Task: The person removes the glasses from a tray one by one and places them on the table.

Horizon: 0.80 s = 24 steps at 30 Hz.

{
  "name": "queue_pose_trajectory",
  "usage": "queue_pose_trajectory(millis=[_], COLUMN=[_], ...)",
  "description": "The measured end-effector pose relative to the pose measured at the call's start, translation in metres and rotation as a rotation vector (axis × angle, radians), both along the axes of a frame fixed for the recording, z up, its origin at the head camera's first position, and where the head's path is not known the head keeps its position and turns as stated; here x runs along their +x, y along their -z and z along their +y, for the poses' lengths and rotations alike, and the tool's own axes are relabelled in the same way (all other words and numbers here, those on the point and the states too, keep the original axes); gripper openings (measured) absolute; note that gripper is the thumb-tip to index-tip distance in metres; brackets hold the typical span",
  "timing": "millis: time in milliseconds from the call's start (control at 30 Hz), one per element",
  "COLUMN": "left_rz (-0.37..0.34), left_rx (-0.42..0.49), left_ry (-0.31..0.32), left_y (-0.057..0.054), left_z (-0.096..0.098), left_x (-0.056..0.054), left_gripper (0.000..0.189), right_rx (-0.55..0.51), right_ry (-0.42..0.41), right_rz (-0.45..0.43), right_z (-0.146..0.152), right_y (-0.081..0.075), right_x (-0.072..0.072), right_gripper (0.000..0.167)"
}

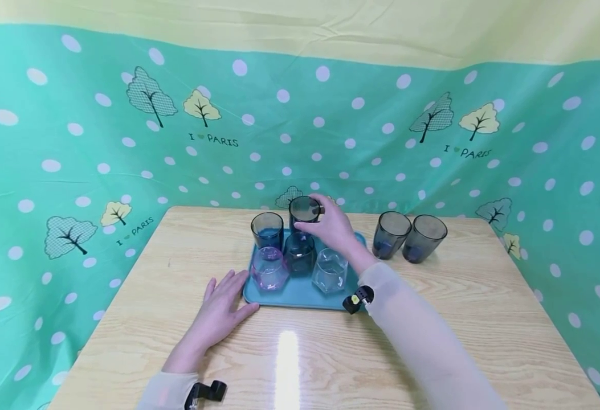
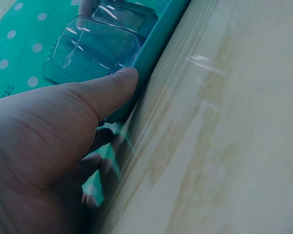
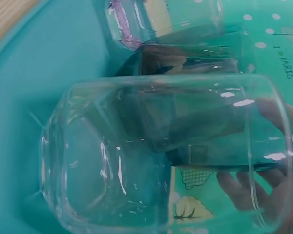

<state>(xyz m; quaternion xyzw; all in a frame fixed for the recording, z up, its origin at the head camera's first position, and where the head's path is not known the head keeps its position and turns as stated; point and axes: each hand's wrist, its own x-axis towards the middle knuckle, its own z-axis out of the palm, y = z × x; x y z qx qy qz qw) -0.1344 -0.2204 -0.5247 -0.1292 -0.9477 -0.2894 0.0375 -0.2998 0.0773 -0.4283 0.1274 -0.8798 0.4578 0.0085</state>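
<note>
My right hand (image 1: 334, 229) grips a tall dark glass tumbler (image 1: 303, 209) near its rim, upright over the back middle of the blue tray (image 1: 300, 300). Beside it on the tray's back left stands another tall dark tumbler (image 1: 267, 230). Along the front are a pink-tinted glass (image 1: 269, 273), a short dark glass (image 1: 300, 259) and a clear faceted glass (image 1: 329, 276). In the right wrist view the clear glass (image 3: 107, 170) partly covers the held tumbler. My left hand (image 1: 220, 312) rests at the tray's front left corner, thumb (image 2: 115, 88) against the rim, fingers extended.
To the right of the tray, two more tall dark tumblers (image 1: 392, 234) (image 1: 425, 238) stand close together on the wooden table (image 1: 176, 256). A green dotted cloth (image 1: 300, 131) hangs behind the table and along both sides.
</note>
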Motion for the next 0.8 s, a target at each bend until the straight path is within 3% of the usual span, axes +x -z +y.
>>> queue_pose_trajectory(millis=[400, 800], left_rz=[0.002, 0.007], left_rx=[0.010, 0.011], left_ry=[0.006, 0.004], left_y=[0.001, 0.001], left_z=[0.000, 0.000], left_x=[0.001, 0.000], left_gripper=[0.087, 0.087], right_rx=[-0.178, -0.296], right_ry=[0.065, 0.107], right_rz=[0.024, 0.096], right_z=[0.033, 0.069], right_y=[-0.015, -0.032], right_x=[0.017, 0.053], right_gripper=[0.092, 0.090])
